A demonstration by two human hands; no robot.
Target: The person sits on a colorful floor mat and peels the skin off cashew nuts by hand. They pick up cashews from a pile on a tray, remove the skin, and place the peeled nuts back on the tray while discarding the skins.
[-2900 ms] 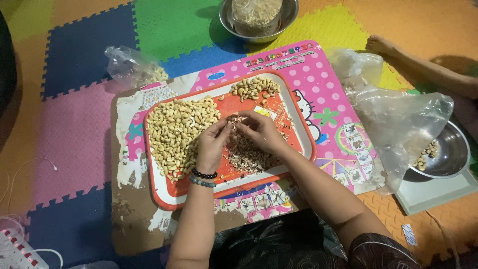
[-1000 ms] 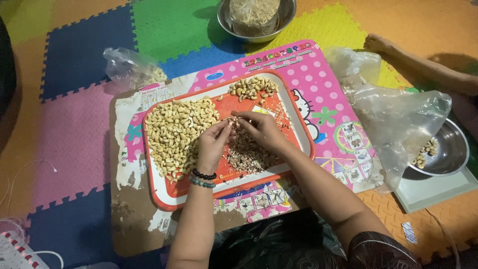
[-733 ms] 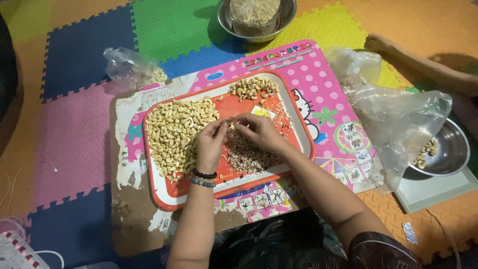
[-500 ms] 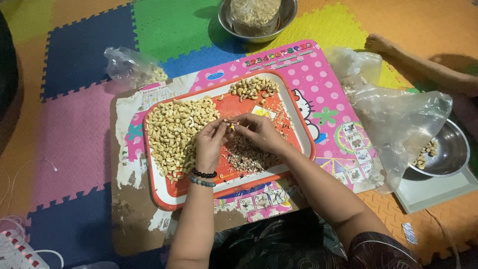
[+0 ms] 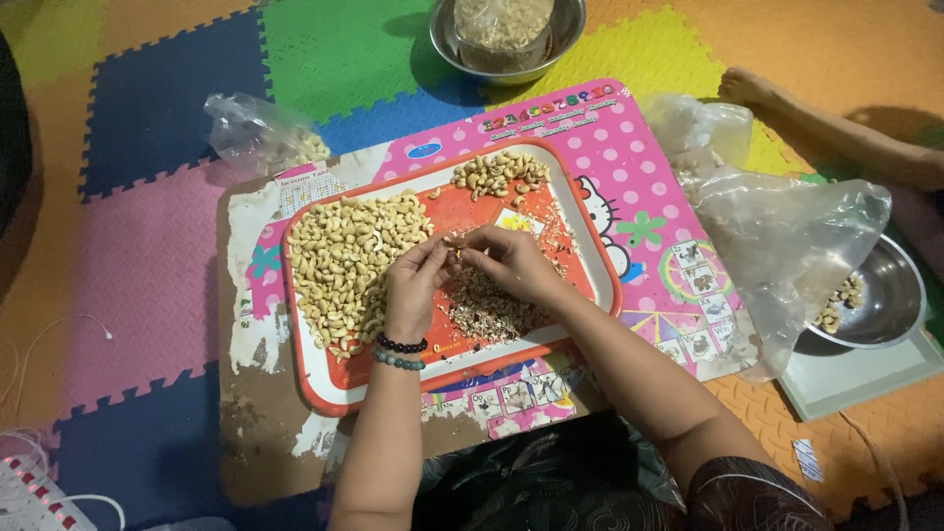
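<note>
A single nut point(image 5: 456, 255) sits pinched between the left hand point(image 5: 413, 285) and right hand point(image 5: 511, 264), both closed on it, above the middle of the tray point(image 5: 313, 385). A nut pile point(image 5: 349, 261) fills the tray's left side; a husk heap point(image 5: 487, 313) lies beneath the hands. The tray's right rim area is bare.

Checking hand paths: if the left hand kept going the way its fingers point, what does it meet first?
The left hand points up-right at the right hand; their fingertips nearly touch around a cashew, so it likely meets that first.
</note>
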